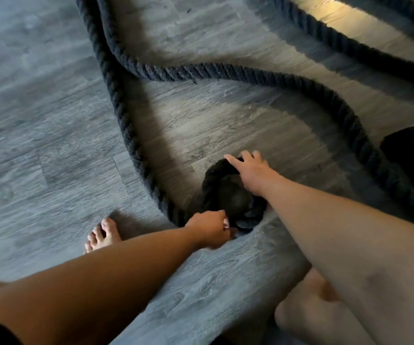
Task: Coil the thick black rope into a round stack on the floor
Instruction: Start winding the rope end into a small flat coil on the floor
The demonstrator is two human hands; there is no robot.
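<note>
**One tight turn of rope lay under your two hands**

Both of your hands were down on the small first coil [228,192] of the thick black rope [123,115], which sat on the grey plank floor [39,135] just ahead of your bare foot [102,236]. Your left hand [212,231] was at the near edge of that coil, fingers curled shut and pinching the rope there. Your right hand [249,171] lay across the far rim, fingers spread and bent over the top of the turn, pressing rather than fully closing.

From the coil's near-left side, the free rope ran long and nearly straight away from you, toward the top of the view. A second run swept across from that stretch to the right, then curved back down along the right side beside a dark object [412,155] whose nature you could not have told. Another length crossed the top right corner.
</note>
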